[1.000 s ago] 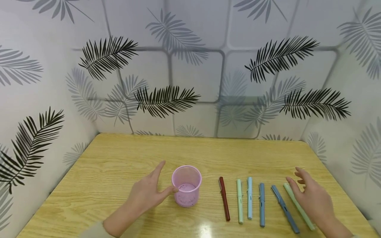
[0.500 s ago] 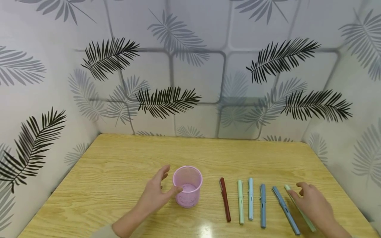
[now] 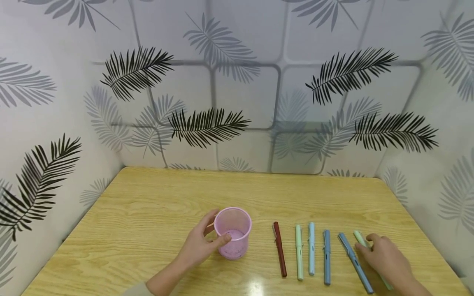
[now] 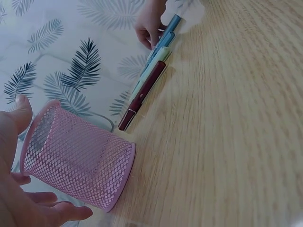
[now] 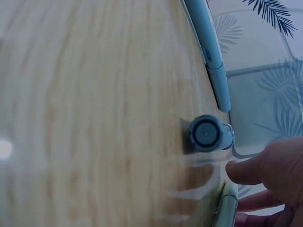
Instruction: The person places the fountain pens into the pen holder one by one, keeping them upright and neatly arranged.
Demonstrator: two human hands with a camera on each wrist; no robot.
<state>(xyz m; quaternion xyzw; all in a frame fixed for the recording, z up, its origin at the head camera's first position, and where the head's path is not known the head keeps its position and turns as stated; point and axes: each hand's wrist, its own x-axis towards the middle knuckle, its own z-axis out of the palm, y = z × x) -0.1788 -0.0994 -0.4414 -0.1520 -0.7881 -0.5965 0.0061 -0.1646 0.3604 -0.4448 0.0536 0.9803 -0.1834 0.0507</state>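
Note:
A pink mesh pen cup (image 3: 232, 246) stands upright on the table. My left hand (image 3: 201, 244) curves about its left side, thumb by the near rim and fingers behind. In the left wrist view, the fingers (image 4: 71, 213) look apart from the mesh. At the right, my right hand (image 3: 386, 257) reaches down over a light green pen (image 3: 360, 237), hiding much of it. The right wrist view puts the thumb (image 5: 244, 171) just off this pen (image 5: 227, 210), with the other fingers on its far side. No firm grip shows.
Left of the right hand lie a blue pen (image 3: 355, 263), another blue pen (image 3: 326, 257), a pale blue pen (image 3: 311, 248), a second light green pen (image 3: 299, 253) and a dark red pen (image 3: 279, 248). A leaf-patterned wall (image 3: 244, 94) backs the wooden table (image 3: 177, 185).
My left hand has moved right, its thumb and fingers now about the pen cup. My right hand has come down onto the light green pen, its fingers drawing closer together.

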